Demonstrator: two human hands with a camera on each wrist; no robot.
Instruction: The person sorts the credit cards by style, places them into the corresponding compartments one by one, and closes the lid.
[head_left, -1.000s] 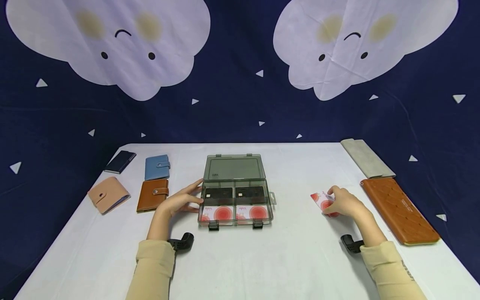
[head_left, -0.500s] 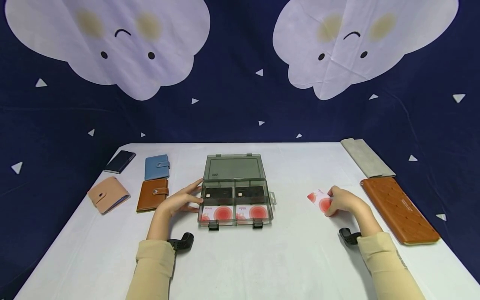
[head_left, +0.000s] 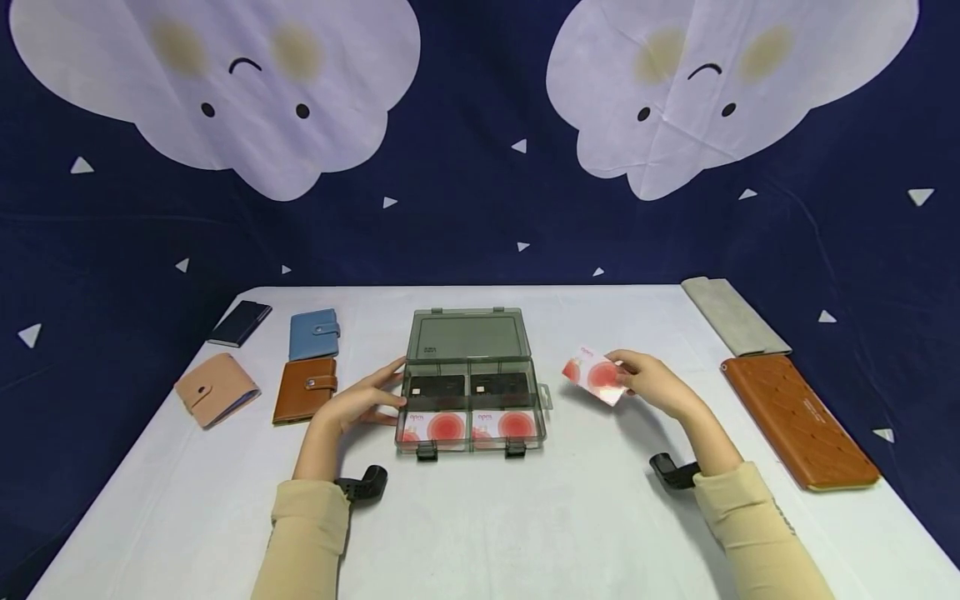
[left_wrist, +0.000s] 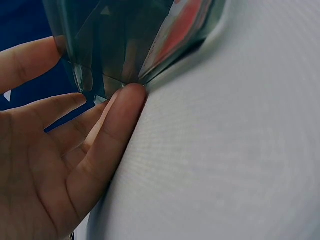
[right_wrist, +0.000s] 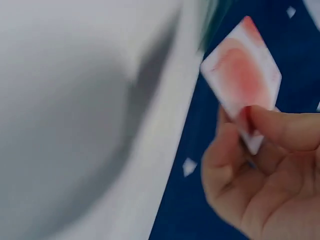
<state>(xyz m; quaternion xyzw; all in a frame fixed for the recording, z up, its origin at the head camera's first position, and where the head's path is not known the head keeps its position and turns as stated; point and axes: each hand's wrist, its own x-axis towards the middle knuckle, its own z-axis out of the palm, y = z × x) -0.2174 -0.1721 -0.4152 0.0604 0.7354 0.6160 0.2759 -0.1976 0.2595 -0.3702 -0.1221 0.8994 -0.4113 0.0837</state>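
A translucent green divided box (head_left: 471, 405) stands mid-table with its lid (head_left: 469, 337) raised at the back. Black cards (head_left: 437, 389) lie in its rear compartments, pink and white cards (head_left: 435, 426) in the front ones. My left hand (head_left: 360, 406) rests against the box's left side with extended fingers; in the left wrist view its fingertips touch the box wall. To the right of the box, my right hand (head_left: 660, 385) pinches a pink and white card (head_left: 596, 377) above the table. Seen from the right wrist, the card (right_wrist: 242, 75) is held near one corner by thumb and fingers.
At left lie a black wallet (head_left: 240, 323), a blue wallet (head_left: 313, 333), a brown wallet (head_left: 300, 392) and a tan wallet (head_left: 217, 390). Along the right edge are a grey pouch (head_left: 735, 317) and a large brown wallet (head_left: 799, 421). A dark blue backdrop (head_left: 480, 242) hangs behind.
My right hand has lifted the pink and white card off the table and carried it left toward the box. My left hand and the box have stayed in place.
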